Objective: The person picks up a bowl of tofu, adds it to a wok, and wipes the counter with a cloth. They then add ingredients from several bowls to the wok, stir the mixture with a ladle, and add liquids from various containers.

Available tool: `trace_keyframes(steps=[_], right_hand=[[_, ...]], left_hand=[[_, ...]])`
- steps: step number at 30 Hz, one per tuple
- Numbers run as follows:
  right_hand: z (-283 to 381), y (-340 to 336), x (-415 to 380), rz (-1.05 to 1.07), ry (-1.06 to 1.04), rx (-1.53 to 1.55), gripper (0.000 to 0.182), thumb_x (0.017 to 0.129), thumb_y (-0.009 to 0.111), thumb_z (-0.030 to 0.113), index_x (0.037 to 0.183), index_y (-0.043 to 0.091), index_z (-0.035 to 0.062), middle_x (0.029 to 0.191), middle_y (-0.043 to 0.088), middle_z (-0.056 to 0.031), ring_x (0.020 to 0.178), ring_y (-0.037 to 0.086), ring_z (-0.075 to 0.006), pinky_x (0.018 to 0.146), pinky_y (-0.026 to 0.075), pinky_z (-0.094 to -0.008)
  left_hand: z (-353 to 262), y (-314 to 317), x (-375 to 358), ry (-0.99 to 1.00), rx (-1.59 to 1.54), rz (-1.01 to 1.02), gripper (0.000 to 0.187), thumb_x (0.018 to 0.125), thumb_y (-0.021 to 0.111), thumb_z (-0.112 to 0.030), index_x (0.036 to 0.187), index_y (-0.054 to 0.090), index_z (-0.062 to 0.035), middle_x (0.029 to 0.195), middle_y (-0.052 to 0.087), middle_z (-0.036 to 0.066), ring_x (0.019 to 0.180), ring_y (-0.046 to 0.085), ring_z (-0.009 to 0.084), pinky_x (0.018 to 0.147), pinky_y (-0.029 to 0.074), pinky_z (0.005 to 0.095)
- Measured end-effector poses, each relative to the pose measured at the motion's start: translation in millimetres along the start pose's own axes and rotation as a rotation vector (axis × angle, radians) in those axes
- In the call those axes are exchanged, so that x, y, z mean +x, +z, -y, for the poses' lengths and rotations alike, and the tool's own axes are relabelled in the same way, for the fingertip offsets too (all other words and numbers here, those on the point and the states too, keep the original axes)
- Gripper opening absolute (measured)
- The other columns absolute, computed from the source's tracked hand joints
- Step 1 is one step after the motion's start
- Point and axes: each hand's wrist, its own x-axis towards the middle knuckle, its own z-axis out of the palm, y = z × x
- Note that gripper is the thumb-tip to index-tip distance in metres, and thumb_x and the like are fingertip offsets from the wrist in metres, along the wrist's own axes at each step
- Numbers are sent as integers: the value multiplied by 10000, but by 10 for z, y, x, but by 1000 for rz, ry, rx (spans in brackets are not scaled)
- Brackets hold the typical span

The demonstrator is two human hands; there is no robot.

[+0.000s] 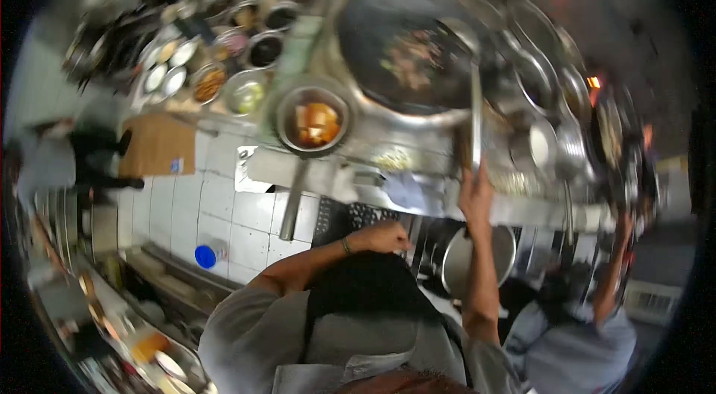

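Observation:
My right hand (475,198) is wrapped round the handle end of a long metal ladle (476,110). The ladle's bowl reaches into a large dark wok (365,17), beside small pieces of browned food (415,58) that look like meat, blurred. My left hand (382,236) is a closed fist in front of my dark apron (365,282), away from the wok; anything inside it is hidden. Left of the wok rests a long-handled metal strainer or pan (296,200) with orange and white chunks (317,124) in it.
Bowls of ingredients (246,92) crowd the upper left. A metal skimmer (571,144) and pans (533,80) stand to the right. A blue cloth (403,189) lies on the counter edge. Below are a large pot (481,260) and a co-worker (570,342); another person (52,159) is far left.

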Motion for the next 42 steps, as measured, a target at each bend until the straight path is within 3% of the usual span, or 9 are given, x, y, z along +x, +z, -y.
trace_keyframes(steps=[9, 14, 18, 20, 22, 26, 29, 34, 42], right_hand=[[468, -527, -687, 65, 721, 731, 573, 946, 644, 153, 1440, 420, -32, 1059, 668, -67, 842, 578, -79, 711, 474, -234], [621, -1342, -1780, -152, 892, 773, 559, 909, 637, 16, 1431, 437, 7, 640, 541, 15, 388, 451, -63, 331, 354, -226], [819, -1640, -2793, -296, 1143, 769, 542, 903, 632, 8, 1419, 468, 28, 558, 505, 30, 371, 448, -67, 332, 355, -232], [956, -1629, -3066, -426, 1258, 883, 495, 907, 627, 13, 1384, 493, 16, 567, 517, 18, 367, 447, -71, 332, 357, -234], [933, -1554, -3233, -467, 1366, 851, 447, 927, 614, 47, 1353, 495, -17, 615, 516, 6, 364, 443, -81, 332, 355, -249], [399, -1400, -3351, -325, 1466, 693, 401, 953, 588, 109, 1325, 500, -14, 601, 479, 5, 424, 469, -89, 368, 370, -265], [-259, -1096, -3493, -280, 1462, 555, 321, 927, 603, 135, 1206, 570, -19, 629, 542, -35, 465, 523, -134, 420, 421, -314], [-1402, -399, -4057, -156, 1188, 264, 335, 857, 648, 181, 1111, 609, -35, 710, 657, -161, 557, 641, -242, 528, 503, -368], [-1616, -266, -3730, 2, 1357, 174, 376, 815, 604, 143, 1163, 618, 1, 958, 683, -267, 896, 674, -418, 789, 543, -480]], left_hand=[[737, 696, 877, -275, -57, 416, 402, 973, 558, -363, 869, 686, 4, 702, 655, 73, 562, 605, 169, 545, 501, 333], [1370, 1083, 1554, -527, -595, 254, 222, 891, 638, -201, 1017, 629, -18, 808, 659, 72, 570, 605, 168, 507, 509, 315], [2126, 1450, 2196, -481, -1039, 24, 292, 975, 505, -226, 1127, 611, -1, 1042, 680, 185, 932, 672, 275, 835, 557, 435], [2343, 1339, 2453, -680, -1880, -141, 429, 1008, 421, -290, 1282, 539, 18, 1305, 572, 259, 1247, 532, 387, 1051, 416, 570], [2033, 1379, 2627, -584, -2099, -261, 456, 1009, 406, -286, 1327, 503, 26, 1379, 515, 255, 1306, 464, 422, 1090, 342, 617], [2333, 1659, 2858, -495, -1741, -363, 423, 1003, 412, -225, 1324, 511, 33, 1380, 535, 232, 1301, 475, 434, 1078, 363, 651], [3458, 2015, 3124, 116, -177, -332, 422, 1003, 402, -213, 1330, 507, 32, 1379, 539, 226, 1290, 490, 423, 1070, 372, 652], [3552, 2091, 3272, 193, -75, -320, 426, 1012, 384, -208, 1327, 486, 59, 1380, 526, 231, 1285, 485, 410, 1082, 355, 642], [3001, 1889, 2978, -8, -149, -200, 327, 997, 403, -85, 1212, 534, 124, 1263, 586, 258, 1232, 519, 413, 1067, 425, 599]])
